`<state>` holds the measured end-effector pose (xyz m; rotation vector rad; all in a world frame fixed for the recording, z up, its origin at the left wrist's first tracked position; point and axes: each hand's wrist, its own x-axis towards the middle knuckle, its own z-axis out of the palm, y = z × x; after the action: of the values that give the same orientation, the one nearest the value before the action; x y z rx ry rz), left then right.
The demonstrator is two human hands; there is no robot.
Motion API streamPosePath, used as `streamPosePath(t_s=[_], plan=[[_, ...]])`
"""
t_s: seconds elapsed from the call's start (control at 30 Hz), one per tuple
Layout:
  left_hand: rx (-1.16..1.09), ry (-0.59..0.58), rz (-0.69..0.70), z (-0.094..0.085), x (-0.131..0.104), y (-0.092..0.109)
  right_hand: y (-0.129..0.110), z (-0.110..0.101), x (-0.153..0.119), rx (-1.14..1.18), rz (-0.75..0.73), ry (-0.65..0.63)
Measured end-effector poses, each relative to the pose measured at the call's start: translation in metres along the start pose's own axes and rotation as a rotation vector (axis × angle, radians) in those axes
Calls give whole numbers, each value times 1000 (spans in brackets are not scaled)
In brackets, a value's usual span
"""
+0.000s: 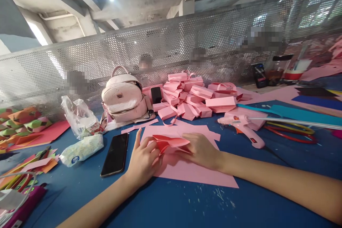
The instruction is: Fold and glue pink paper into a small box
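Between my two hands is a folded pink paper piece (172, 143), partly opened out, with a darker reddish inside face. My left hand (144, 156) grips its left end, the index finger pointing up. At the other end, my right hand (201, 149) pinches the paper, its fingertips partly hidden behind the fold. Flat pink paper sheets (197, 177) lie on the blue table under both hands. Just left of my left hand rests a black smartphone (114, 155). A pink hot glue gun (244, 126) lies to the right, beyond my right forearm.
Behind the sheets stands a heap of folded pink paper boxes (192, 96), beside a pale backpack (123, 94). A tissue pack (81, 149) and a clear plastic bag (80, 117) are at left. Coloured paper scraps (40, 164) lie farther left. A perforated metal screen (165, 46) borders the table.
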<state>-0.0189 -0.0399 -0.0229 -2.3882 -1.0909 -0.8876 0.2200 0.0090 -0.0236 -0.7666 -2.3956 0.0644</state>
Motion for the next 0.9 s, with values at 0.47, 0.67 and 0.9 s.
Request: streamPosePath(t_s=[0.47, 0.67, 0.9], plan=[[-182, 126, -333, 0, -1, -12, -4, -4, 10, 423, 399, 124], [-298, 140, -452, 4, -3, -15, 2, 3, 9, 531, 413, 174], [-291, 37, -280, 5, -6, -19, 4, 4, 6, 554, 310, 129]])
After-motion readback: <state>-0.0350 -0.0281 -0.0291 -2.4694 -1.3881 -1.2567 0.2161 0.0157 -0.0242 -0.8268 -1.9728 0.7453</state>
